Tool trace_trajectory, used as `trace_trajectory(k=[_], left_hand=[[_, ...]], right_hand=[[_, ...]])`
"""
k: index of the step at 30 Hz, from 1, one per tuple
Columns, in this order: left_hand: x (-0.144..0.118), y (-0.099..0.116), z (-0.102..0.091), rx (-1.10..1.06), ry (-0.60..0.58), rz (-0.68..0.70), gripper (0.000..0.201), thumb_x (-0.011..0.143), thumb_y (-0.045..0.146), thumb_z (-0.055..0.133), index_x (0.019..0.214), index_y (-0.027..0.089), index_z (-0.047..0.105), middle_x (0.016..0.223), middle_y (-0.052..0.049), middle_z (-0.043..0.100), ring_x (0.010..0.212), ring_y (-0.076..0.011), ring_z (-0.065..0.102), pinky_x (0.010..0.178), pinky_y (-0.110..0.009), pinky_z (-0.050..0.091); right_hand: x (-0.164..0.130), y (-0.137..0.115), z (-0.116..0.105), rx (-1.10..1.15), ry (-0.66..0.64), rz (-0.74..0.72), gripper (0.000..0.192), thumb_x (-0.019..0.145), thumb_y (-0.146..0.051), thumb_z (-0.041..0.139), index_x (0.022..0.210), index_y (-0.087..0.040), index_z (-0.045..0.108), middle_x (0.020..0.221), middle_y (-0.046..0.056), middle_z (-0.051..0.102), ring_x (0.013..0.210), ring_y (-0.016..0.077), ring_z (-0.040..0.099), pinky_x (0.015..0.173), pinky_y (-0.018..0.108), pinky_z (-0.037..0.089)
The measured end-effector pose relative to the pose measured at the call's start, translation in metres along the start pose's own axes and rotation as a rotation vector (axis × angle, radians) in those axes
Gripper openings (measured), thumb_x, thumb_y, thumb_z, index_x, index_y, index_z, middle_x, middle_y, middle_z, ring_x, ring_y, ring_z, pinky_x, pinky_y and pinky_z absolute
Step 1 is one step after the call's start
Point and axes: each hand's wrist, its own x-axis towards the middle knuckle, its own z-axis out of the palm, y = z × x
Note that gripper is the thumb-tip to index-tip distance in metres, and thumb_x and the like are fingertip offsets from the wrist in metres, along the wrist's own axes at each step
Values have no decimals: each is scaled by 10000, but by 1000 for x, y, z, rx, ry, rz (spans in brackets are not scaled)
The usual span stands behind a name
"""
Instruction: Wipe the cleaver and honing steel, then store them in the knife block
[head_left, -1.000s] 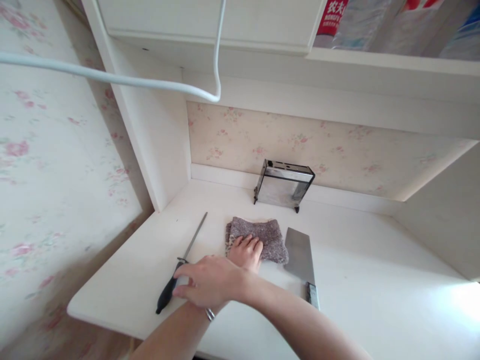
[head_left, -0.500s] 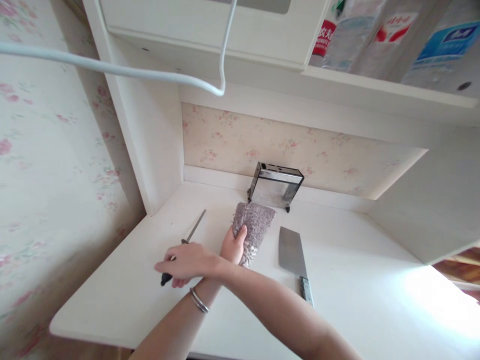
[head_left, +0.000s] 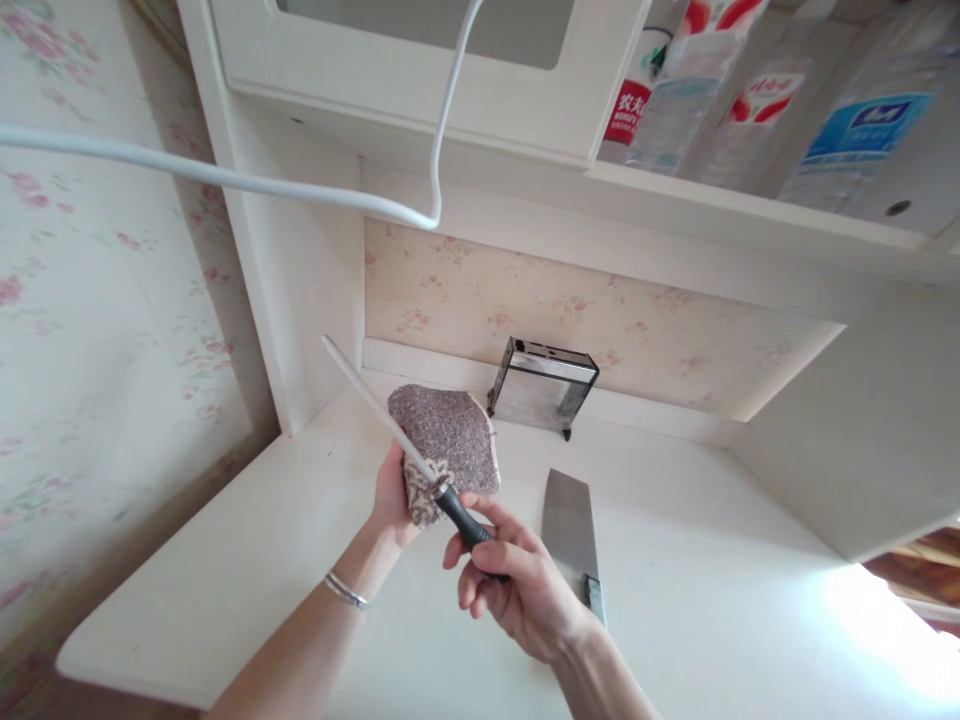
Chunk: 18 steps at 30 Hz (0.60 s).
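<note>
My left hand (head_left: 395, 495) holds a grey-brown textured cloth (head_left: 450, 430) from its lower left side, with a paler patch near the bottom. My right hand (head_left: 510, 570) is closed around the black handle of a sharpening steel (head_left: 382, 412). The steel's rod slants up to the left, passing in front of the cloth. To the right of my right hand, a cleaver (head_left: 571, 520) lies flat on the white table (head_left: 697, 580), its blade pointing away from me. Part of its handle is hidden by my right wrist.
A knife block (head_left: 544, 385) with a clear front stands at the back against the wall. Above, a white cable (head_left: 300, 190) hangs across the view beneath a cabinet (head_left: 405, 70). Several plastic bottles (head_left: 866, 140) stand on the upper right shelf.
My right hand has lifted the sharpening steel off the table and brought it right, uncrossing my arms. My left hand has shifted left with the cloth, which now shows more broadly.
</note>
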Motion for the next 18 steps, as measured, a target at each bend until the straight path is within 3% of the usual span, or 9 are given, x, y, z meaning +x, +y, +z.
trace_trajectory(k=[3,7,14,18], left_hand=[[-3,5,3,-66,6,88,531,849,593,399,1103,180,614,960,-73,707,870,-231,664,783,-384,528],[-8,8,1,-50,-51,125,517,858,604,361,1111,237,622,1082,-47,681,1010,-241,626,895,-430,481],[-11,9,-23,56,-10,164,370,822,505,452,897,232,690,892,-38,722,949,-244,646,851,-418,509],[-12,7,-30,181,9,165,470,799,562,410,922,202,686,888,-87,711,952,-293,637,800,-485,514]], right_hand=[[-9,10,-14,75,35,-34,349,745,-134,632,1081,-125,534,799,43,627,580,123,654,478,166,490],[-7,33,-23,137,83,-26,264,745,-164,654,993,-119,575,757,28,599,590,130,647,511,191,489],[3,59,-21,209,109,-75,272,748,-170,655,1006,-143,573,735,6,570,535,109,611,478,182,426],[3,57,-18,231,78,-100,273,753,-177,642,1016,-179,567,732,-10,557,484,89,580,433,169,363]])
